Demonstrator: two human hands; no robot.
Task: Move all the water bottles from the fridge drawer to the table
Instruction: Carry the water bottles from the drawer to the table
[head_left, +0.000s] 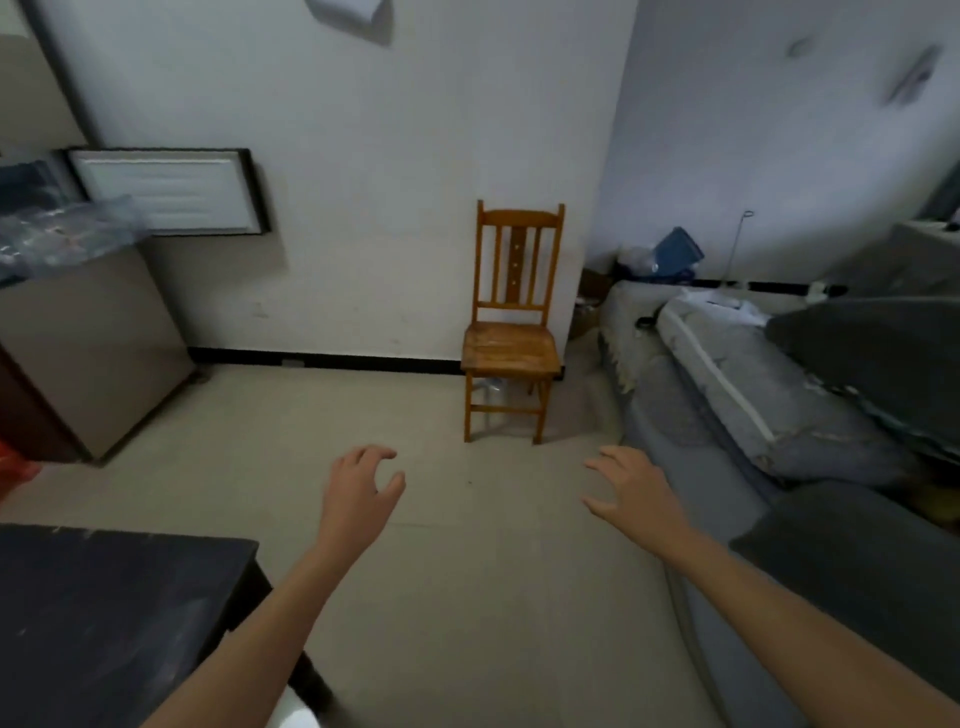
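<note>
Dim, soft, blurred, edge-warped.

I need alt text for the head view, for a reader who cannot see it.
Two empty hands, the left hand and the right hand, reach forward over a pale floor. A wooden chair stands at the wall ahead, a fridge at the left, a dark table lower left, a grey sofa at the right.
</note>
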